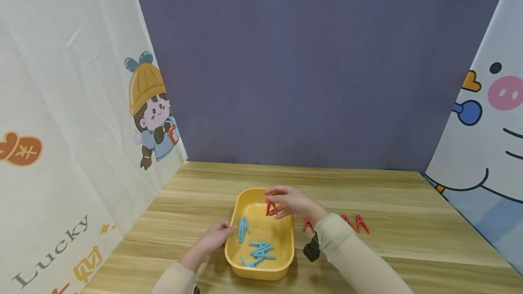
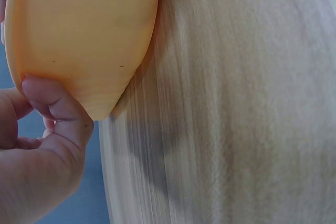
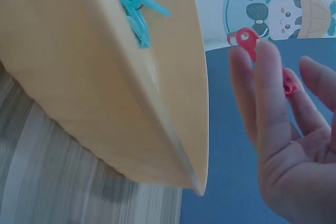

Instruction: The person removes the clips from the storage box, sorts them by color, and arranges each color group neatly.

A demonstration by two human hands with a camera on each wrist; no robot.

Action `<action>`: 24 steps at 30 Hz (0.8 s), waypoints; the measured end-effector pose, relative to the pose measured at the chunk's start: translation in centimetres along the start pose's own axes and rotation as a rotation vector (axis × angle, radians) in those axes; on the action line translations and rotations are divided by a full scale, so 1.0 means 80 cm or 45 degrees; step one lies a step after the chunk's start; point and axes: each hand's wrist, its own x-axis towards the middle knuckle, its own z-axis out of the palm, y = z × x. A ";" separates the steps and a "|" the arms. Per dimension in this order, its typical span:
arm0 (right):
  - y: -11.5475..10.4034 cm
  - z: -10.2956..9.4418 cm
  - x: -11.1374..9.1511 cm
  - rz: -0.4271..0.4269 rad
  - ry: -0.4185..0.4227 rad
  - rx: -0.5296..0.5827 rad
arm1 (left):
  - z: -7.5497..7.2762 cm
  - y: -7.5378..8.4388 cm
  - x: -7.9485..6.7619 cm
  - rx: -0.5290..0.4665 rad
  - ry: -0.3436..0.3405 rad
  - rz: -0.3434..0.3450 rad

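My left hand [image 1: 215, 236] pinches the left rim of a yellow plastic tray [image 1: 286, 257], thumb and bent finger at its edge; the left wrist view shows this hand [image 2: 50, 140] close against the tray wall [image 2: 89, 35]. Over the far right part of the tray, my right hand [image 1: 292, 201] holds a red clothespin [image 1: 271, 208] in its fingertips. The right wrist view shows that clothespin [image 3: 248, 40] partly hidden behind the fingers. Inside the tray lie several light-blue clothespins, one [image 1: 243, 229] near the left wall and others [image 1: 261, 251] bunched toward the near end.
To the right of the tray, red clothespins [image 1: 362, 224] lie on the wooden table [image 1: 408, 203], some partly covered by the right forearm. A dark blue panel [image 1: 286, 67] rises behind the table, with printed cloths [image 1: 73, 94] at both sides.
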 end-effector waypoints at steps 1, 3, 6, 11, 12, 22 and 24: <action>0.000 -0.002 -0.002 -0.004 -0.004 0.006 | 0.000 0.000 0.000 0.000 0.001 0.000; 0.000 -0.006 -0.005 -0.010 -0.013 0.026 | 0.000 0.000 0.000 0.005 0.002 -0.002; 0.000 -0.011 -0.009 -0.019 -0.015 0.035 | -0.001 -0.001 0.000 0.013 0.007 -0.005; -0.002 -0.021 -0.017 -0.039 0.023 -0.004 | -0.002 -0.001 0.000 0.019 0.006 -0.011; -0.003 -0.023 -0.018 -0.045 0.035 -0.009 | -0.002 -0.001 0.000 0.019 0.006 -0.013; -0.005 -0.049 -0.032 -0.118 0.176 0.000 | -0.002 -0.002 0.002 0.025 0.011 -0.016; -0.006 -0.055 -0.037 -0.124 0.185 -0.004 | -0.002 -0.002 0.002 0.027 0.014 -0.016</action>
